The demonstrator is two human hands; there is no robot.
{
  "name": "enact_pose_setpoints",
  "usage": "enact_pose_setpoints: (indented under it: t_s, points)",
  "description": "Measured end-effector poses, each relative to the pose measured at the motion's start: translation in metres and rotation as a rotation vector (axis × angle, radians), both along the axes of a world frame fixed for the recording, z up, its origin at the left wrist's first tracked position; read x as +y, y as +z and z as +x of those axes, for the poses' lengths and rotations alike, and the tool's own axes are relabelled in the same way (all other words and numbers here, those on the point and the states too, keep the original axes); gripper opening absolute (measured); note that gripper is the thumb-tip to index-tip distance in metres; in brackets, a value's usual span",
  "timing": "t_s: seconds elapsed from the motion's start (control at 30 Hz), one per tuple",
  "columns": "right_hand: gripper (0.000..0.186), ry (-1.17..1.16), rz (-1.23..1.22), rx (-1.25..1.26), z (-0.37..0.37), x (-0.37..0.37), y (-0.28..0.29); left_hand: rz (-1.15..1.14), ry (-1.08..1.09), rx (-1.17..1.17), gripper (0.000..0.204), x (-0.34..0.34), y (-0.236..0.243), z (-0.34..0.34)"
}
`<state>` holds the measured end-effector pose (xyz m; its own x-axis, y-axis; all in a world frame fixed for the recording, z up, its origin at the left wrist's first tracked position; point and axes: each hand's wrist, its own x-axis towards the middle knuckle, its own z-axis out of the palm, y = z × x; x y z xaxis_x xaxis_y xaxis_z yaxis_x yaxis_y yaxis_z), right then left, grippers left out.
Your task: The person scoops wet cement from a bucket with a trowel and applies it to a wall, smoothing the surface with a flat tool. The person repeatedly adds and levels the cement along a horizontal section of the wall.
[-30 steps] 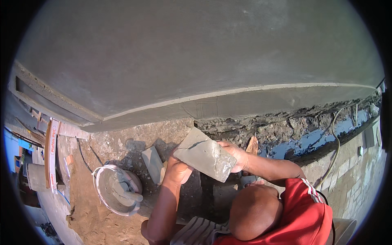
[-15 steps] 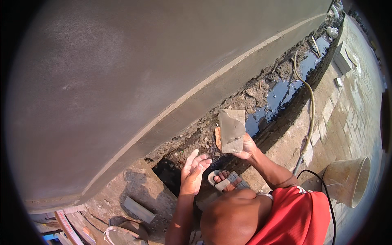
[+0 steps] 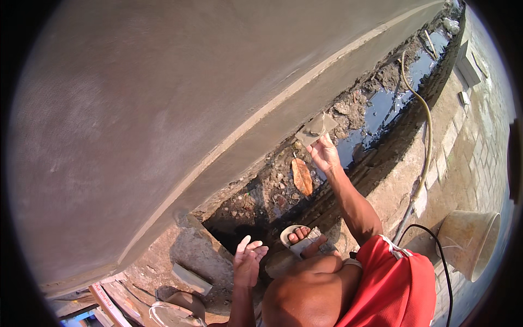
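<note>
My right hand point(image 3: 325, 156) reaches out to the low part of the wall and grips a small flat rectangular board point(image 3: 322, 123) at its near edge. Wet grey mortar lies on the board's face; its far edge is close to the wall's foot, and contact cannot be made out. The grey rendered wall point(image 3: 136, 120) has a pale ledge point(image 3: 256, 117) running along it. Lower down, my left hand point(image 3: 248, 262) is raised with fingers apart and nothing in it, over the dark end of the trench.
Along the wall runs a trench with rubble, dark water point(image 3: 378, 111) and a brown leaf point(image 3: 302, 177). A hose point(image 3: 427, 125) lies on the paving beside a whitish bucket point(image 3: 463, 242) and a black cable point(image 3: 444, 267). My sandalled foot point(image 3: 299, 235) is by the trench; a grey block point(image 3: 190, 279) lies left.
My right hand has carried the board forward to the wall's foot and tilted it, uncovering the brown leaf. My left hand has drawn back and down, staying open.
</note>
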<state>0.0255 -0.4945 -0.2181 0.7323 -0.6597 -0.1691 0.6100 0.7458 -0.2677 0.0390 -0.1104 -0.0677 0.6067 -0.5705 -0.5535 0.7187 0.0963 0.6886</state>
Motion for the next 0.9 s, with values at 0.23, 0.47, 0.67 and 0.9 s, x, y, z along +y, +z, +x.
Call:
enact_pose_setpoints:
  t_s: [0.23,0.47,0.67,0.9]
  points:
    - [0.043,-0.038,0.006,0.101,0.016,0.0,0.005,-0.008,-0.025,0.013,0.052,-0.008,-0.002,-0.01]
    - [0.027,-0.14,0.038,0.384,0.032,0.002,0.028,-0.016,0.005,0.044,0.052,-0.016,0.001,-0.015]
    - [0.026,-0.242,0.023,0.432,0.045,0.013,0.051,-0.022,0.004,0.04,0.055,-0.011,-0.004,-0.018]
    - [0.028,-0.328,-0.067,0.494,0.056,0.019,0.093,-0.019,0.008,0.023,0.058,-0.004,-0.004,-0.022]
